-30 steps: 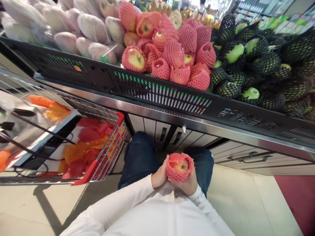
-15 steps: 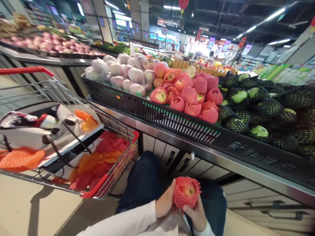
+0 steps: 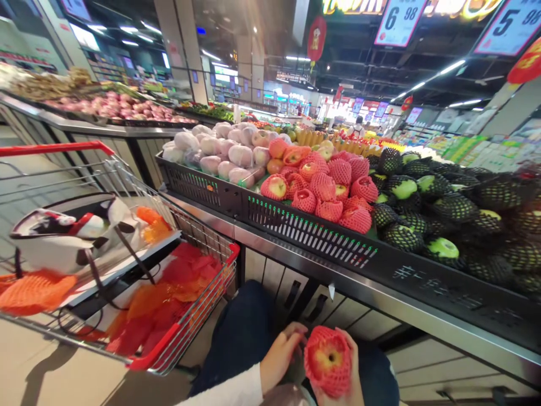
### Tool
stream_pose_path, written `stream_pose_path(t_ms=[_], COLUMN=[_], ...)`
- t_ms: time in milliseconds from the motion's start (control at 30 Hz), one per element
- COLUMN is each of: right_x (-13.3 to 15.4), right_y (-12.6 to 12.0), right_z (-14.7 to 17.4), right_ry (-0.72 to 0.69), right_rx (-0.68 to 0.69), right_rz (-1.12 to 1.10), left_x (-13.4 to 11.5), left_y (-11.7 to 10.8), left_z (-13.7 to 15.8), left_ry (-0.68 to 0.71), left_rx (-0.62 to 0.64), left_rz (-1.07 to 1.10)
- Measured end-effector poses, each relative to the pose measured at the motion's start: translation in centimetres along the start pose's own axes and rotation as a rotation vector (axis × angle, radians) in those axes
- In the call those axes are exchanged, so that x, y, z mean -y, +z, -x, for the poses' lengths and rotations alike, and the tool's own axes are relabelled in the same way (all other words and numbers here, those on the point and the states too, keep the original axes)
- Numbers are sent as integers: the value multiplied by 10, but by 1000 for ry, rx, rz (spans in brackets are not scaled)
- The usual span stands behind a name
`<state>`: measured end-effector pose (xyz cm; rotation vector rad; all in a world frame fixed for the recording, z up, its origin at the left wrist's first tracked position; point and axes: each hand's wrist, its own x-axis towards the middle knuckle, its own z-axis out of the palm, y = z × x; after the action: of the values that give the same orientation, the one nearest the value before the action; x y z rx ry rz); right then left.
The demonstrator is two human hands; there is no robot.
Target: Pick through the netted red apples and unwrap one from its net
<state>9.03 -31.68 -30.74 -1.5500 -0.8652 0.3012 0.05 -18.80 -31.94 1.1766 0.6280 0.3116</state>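
An apple point(image 3: 330, 356) in a pink foam net sits in my right hand point(image 3: 354, 372), low in the view above my lap. Its bare red-yellow top faces up through the opening of the net. My right fingers wrap around its right side and underside. Just left of the apple is my left hand point(image 3: 279, 356), fingers loosely bent and apart, with a small gap to the net. Ahead, more apples point(image 3: 324, 185) in pink nets are heaped in a black crate point(image 3: 270, 210) on the display stand.
A shopping cart point(image 3: 211, 304) on the left carries a bag point(image 3: 54, 242) and loose red and orange foam nets point(image 3: 156, 304). Black-netted green fruit point(image 3: 439, 197) lies right of the apples, and wrapped pale fruit point(image 3: 228, 152) left. The stand's metal edge point(image 3: 287, 256) runs ahead of my knees.
My left hand has come off the apple and moved slightly left. My right hand has turned the apple so its top faces up, and raised it toward the camera. The view has tilted up.
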Motion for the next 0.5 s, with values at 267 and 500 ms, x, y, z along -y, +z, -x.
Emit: stream_pose_path(t_ms=[267, 500], right_x=[-28, -43], right_y=[-11, -6], right_z=[-12, -27], right_ry=[127, 56], right_rx=[153, 213], right_rz=[340, 338], left_x=[-16, 18], left_y=[1, 0], left_z=[18, -11], left_ry=[254, 67], left_rx=[315, 31], left_rz=[85, 359])
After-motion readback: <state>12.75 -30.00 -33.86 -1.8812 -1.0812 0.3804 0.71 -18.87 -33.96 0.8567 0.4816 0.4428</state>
